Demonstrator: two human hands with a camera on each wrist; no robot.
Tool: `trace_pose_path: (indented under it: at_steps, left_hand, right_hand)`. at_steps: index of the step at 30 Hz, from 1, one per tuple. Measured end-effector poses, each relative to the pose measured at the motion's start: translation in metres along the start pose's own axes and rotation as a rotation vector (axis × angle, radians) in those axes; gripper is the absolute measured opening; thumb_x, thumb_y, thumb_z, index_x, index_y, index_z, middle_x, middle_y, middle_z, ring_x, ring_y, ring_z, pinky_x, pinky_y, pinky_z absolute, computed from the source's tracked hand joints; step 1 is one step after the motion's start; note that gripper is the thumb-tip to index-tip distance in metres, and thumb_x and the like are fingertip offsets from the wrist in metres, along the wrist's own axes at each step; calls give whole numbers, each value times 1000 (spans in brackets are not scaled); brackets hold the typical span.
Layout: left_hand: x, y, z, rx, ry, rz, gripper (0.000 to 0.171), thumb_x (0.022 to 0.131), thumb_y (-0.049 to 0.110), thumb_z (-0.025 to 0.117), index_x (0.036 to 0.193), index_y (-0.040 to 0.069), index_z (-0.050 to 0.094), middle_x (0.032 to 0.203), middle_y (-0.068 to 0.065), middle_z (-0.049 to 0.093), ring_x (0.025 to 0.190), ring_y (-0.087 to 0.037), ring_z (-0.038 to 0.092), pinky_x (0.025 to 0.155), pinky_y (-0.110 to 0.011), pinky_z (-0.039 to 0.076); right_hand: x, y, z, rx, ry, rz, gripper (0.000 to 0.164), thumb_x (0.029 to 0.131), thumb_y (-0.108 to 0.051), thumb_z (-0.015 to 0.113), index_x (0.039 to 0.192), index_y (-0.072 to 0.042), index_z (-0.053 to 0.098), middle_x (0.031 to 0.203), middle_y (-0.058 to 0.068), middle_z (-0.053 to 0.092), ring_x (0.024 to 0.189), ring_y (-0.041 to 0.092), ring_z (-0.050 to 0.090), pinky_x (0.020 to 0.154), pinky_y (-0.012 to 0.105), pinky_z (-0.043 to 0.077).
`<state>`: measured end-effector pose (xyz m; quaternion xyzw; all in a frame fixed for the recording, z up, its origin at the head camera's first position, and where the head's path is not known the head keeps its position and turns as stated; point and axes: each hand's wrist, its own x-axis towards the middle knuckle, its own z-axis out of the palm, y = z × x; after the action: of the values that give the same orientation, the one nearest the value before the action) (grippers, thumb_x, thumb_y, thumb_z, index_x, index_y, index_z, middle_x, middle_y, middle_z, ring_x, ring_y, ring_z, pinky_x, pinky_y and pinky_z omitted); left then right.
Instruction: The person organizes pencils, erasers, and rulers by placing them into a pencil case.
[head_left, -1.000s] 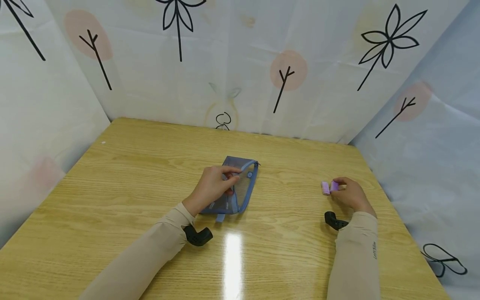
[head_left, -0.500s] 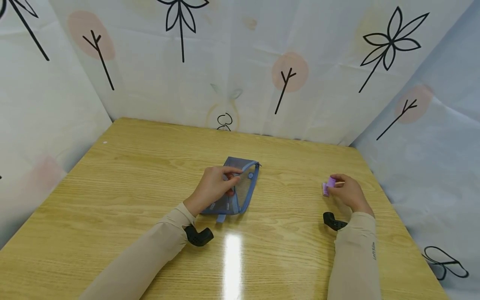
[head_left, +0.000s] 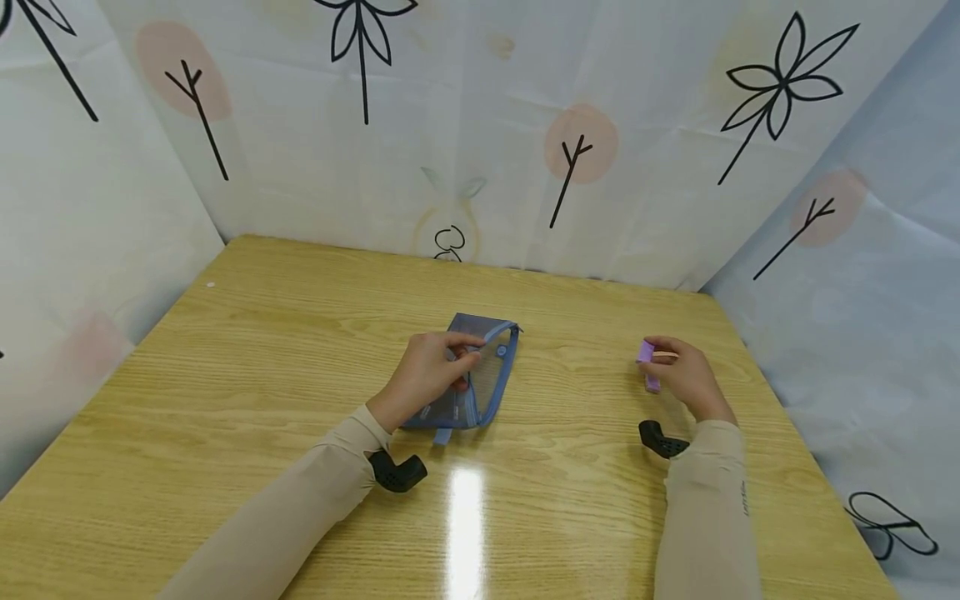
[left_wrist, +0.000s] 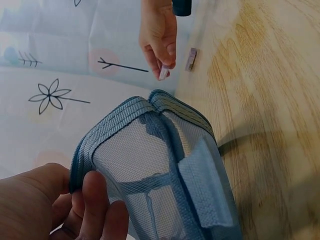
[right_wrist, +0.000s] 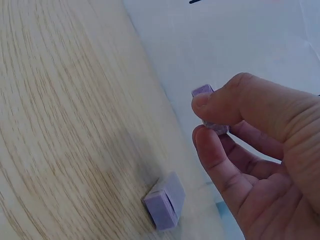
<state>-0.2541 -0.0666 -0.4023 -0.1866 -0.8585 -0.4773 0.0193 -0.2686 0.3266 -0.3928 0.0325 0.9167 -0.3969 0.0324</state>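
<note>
My left hand (head_left: 427, 371) holds the open edge of a blue-grey mesh zipper pouch (head_left: 505, 379), which lies on the table. In the left wrist view, the pouch (left_wrist: 132, 155) has its mouth spread apart, and the thumb and fingers grip its zipper edge. Over at the right, my right hand (head_left: 693, 379) pinches a small purple eraser-like block (head_left: 645, 351) between thumb and fingers, lifted off the table. A second purple block (head_left: 652, 384) lies just below it on the wood. In the right wrist view, this lying block (right_wrist: 165, 205) stands apart from the fingers.
The wooden table (head_left: 300, 333) meets a patterned cloth backdrop (head_left: 480, 142) at its back and sides. A fabric tab (head_left: 442, 436) sticks out from the pouch's near end. A tiny white speck (head_left: 210, 284) sits near the far left corner.
My right hand has lifted one purple block from beside the other and carried it slightly left and away from me. My left hand and the pouch stay put.
</note>
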Motion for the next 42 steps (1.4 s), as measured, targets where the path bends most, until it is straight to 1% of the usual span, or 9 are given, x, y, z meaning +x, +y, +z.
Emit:
trace_pose_path:
  at_steps: [3,6,8,10,13,16,20,29,42]
  left_hand:
    - [0,0,0,-3,-2,-4,27,97,19,64,121,11,71,72,3,66,51,-8,64,40,-26,39]
    - [0,0,-1,-1,-6,-7,27,97,20,64,122,11,71,71,4,67,51,-8,64,40,-26,39]
    - [0,0,-1,2,-7,-7,27,97,20,64,122,11,71,71,3,67,51,-8,64,40,-26,39]
    - [0,0,-1,2,-8,-8,27,97,20,64,122,11,71,70,3,67,51,-9,65,40,-26,40]
    - [0,1,-1,-1,-7,-8,27,97,18,64,122,11,71,69,2,67,51,-11,65,40,-26,39]
    - [0,1,-1,1,-6,-8,28,97,20,65,122,11,71,68,3,67,52,-12,66,40,-26,39]
    - [1,0,-1,7,-5,-4,28,97,22,64,122,11,71,70,3,67,53,-13,67,41,-27,41]
    - [1,1,-1,8,-6,-8,28,96,21,65,122,11,71,70,3,67,53,-13,66,43,-28,44]
    - [0,3,-2,2,1,-8,27,96,21,65,121,12,72,67,2,66,54,-16,68,42,-28,43]
  right_hand:
    - [2,-4,4,57,-25,-9,61,96,-19,66,148,-1,41,147,23,42,131,38,47,89,32,48]
    - [5,-7,9,104,-45,-6,61,96,-17,66,149,-3,40,147,22,42,128,34,48,82,26,51]
    - [6,-10,13,118,-53,-4,61,96,-17,66,149,-4,40,146,21,44,122,26,52,77,24,52]
    - [8,-12,17,137,-57,-6,61,95,-14,66,149,-3,40,145,21,44,114,17,55,77,23,53]
    - [11,-16,23,162,-61,-18,62,94,-13,67,148,-1,40,144,22,44,102,3,56,81,21,54]
    - [12,-19,27,193,-62,-30,61,93,-14,68,147,-1,42,141,22,47,96,-4,56,84,21,53]
    - [13,-21,30,205,-59,-48,62,93,-18,70,146,-1,44,138,23,51,95,-6,57,85,19,52]
    - [15,-24,35,254,-64,-66,61,93,-15,70,145,2,44,139,26,50,95,-8,58,82,13,50]
    - [18,-32,43,237,-109,-86,60,92,-16,71,144,0,46,135,24,54,96,-4,60,88,23,53]
